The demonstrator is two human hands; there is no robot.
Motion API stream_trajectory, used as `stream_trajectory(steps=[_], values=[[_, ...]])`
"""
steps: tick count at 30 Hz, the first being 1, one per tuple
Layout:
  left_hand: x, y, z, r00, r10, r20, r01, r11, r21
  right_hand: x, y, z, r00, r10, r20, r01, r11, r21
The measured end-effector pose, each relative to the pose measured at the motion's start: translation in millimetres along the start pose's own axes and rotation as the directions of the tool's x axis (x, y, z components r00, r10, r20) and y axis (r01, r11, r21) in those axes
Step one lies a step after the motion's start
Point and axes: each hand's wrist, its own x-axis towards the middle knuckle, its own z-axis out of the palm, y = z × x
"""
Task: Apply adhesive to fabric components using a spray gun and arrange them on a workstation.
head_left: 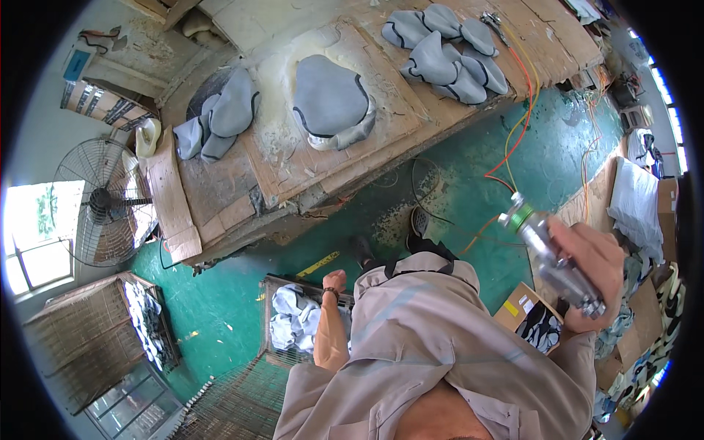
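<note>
My right hand (587, 257) is wrapped round a silver metal spray gun (546, 253) with a green ring, raised at the right, away from the bench. Red and yellow hoses pass by its tip; whether they join it I cannot tell. My left hand (334, 280) hangs low with curled fingers, and nothing shows in it. Beside it, a wire crate (265, 315) holds crumpled light-grey pieces (293, 319). Across on the bench lies a large rounded grey piece (330, 95) with black edging, on a board (275, 165) crusted with pale residue. Neither hand touches it.
The cardboard-covered bench (213, 220) also carries several grey pieces (447, 55) at right, more grey pieces (227, 110) at left, and another metal tool (493, 20). A red hose (524, 125) droops toward the green floor. A large fan (101, 202) stands left; an open carton (528, 312) sits right.
</note>
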Motion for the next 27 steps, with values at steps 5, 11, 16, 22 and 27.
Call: stream_trajectory(steps=[5,11,16,22,27], values=[[-10,57,5,0.914,0.388,-0.121,-0.384,0.921,0.061,12,17,-1,0.971,-0.236,0.047,0.234,0.971,0.058],[-41,188,23,0.542,0.770,-0.336,-0.781,0.610,0.138,17,36,3,0.959,-0.284,0.029,0.280,0.955,0.097],[-121,332,56,0.226,0.929,-0.294,-0.833,0.341,0.437,13,56,-2,0.980,-0.200,0.006,0.198,0.975,0.105],[-129,435,52,-0.151,0.988,-0.033,-0.611,-0.067,0.789,1,63,-12,1.000,-0.012,-0.003,0.012,1.000,-0.010],[-120,460,56,-0.078,0.996,0.032,-0.533,-0.069,0.843,-3,87,-22,0.989,-0.090,-0.121,0.093,0.996,0.015]])
